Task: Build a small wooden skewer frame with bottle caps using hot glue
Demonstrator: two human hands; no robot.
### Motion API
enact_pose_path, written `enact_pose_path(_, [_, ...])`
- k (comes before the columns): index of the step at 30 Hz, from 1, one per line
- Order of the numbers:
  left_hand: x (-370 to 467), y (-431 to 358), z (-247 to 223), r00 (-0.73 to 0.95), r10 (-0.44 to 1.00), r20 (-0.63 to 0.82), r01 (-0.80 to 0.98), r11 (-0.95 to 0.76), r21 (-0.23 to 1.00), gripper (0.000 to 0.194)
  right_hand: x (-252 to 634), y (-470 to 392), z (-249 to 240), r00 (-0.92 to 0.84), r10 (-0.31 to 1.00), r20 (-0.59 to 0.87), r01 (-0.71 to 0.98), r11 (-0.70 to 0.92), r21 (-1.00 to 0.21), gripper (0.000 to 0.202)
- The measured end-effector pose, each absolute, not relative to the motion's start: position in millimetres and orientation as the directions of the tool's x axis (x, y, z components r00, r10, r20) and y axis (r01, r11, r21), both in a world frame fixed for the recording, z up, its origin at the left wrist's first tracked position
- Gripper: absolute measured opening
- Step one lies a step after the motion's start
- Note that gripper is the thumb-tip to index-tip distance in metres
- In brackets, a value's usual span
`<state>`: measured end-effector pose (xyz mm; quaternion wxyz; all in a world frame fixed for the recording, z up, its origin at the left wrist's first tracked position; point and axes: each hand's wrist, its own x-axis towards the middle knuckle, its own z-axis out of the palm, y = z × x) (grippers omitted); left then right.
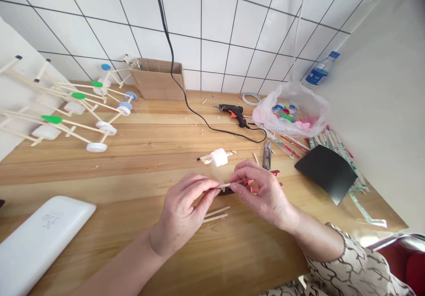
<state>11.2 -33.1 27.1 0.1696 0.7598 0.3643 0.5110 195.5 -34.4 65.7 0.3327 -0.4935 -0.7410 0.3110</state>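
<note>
Near the middle of the table, my left hand (186,207) and my right hand (262,194) meet. Both pinch a short, pale wooden stick (225,185) by its ends, thumb against fingertips. Just beyond the fingers sits a white cylinder, perhaps a bottle cap (219,157), with small sticks and a black-tipped piece beside it. Below my left fingers lie loose wooden sticks (215,218). A dark object (227,191) shows partly under the hands; I cannot make out its kind. Small red pieces (254,189) are half hidden behind my right hand.
Behind are a glue gun (234,112) with its cord, a tape roll (251,99), a cardboard box (159,81) and a plastic bag (295,110) of coloured caps. Snips (267,155) and a black sheet (327,172) lie right. Several stick-and-cap models (96,110) and a white power bank (46,238) are left.
</note>
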Motion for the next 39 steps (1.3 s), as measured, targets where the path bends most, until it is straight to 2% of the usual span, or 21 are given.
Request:
enact_pose_path(14, [12.0, -33.1, 29.0, 0.206, 0.735, 0.646, 0.386, -0.668, 0.637, 0.01, 194.1, -32.9, 61.3, -0.305, 0.924, 0.231, 0.507, 0.362, -0.782, 0.007])
enact_pose_path(39, [12.8, -32.9, 28.3, 0.199, 0.736, 0.647, 0.388, -0.665, 0.638, 0.009, 194.0, -32.7, 61.1, -0.308, 0.924, 0.228, 0.507, 0.362, -0.782, 0.009])
